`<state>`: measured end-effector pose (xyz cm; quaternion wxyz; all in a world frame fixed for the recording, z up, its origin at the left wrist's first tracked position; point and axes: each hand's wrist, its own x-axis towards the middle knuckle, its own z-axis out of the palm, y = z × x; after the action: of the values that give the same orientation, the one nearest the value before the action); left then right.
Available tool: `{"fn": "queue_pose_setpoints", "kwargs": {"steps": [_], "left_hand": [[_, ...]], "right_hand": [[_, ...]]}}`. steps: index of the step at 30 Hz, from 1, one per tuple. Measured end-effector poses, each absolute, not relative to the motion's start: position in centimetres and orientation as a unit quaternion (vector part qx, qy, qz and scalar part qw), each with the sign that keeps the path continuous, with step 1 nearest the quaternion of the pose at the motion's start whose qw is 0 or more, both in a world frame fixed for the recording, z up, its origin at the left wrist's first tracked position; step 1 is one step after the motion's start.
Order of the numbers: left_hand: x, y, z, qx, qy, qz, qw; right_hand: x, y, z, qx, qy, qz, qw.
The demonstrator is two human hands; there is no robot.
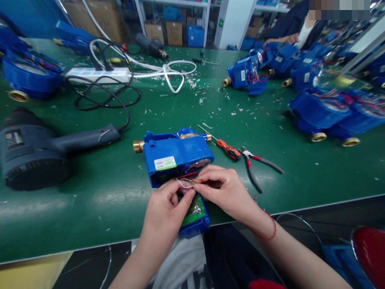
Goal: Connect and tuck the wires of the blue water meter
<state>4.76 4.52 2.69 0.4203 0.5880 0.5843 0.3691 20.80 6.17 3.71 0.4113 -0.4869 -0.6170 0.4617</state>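
A blue water meter (177, 154) with brass end fittings lies on the green table (120, 192) near its front edge. Its open lid with a green circuit board (195, 214) hangs toward me. Thin coloured wires (188, 182) run out of the housing. My left hand (167, 210) pinches these wires between thumb and fingers. Opposite it, my right hand (224, 188) is closed on the same wires, fingertips almost touching the left ones.
A dark heat gun (39, 150) lies at the left with its black cord. An orange screwdriver (225, 147) and red-handled pliers (255, 162) lie right of the meter. A white power strip (99, 74), several more blue meters (325, 112) and another person (293, 26) are farther back.
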Motion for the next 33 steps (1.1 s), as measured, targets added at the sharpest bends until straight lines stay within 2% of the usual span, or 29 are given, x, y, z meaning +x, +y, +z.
{"fn": "queue_pose_setpoints", "kwargs": {"steps": [24,33], "left_hand": [[4.9,4.6,2.7,0.598,0.564,0.368,0.435],[4.5,4.5,2.3,0.531,0.573,0.368,0.504]], "right_hand": [[18.9,5.4,1.5,-0.510,-0.559,0.484,0.439],[19.8,5.5,2.2,-0.459,-0.539,0.575,0.411]]}}
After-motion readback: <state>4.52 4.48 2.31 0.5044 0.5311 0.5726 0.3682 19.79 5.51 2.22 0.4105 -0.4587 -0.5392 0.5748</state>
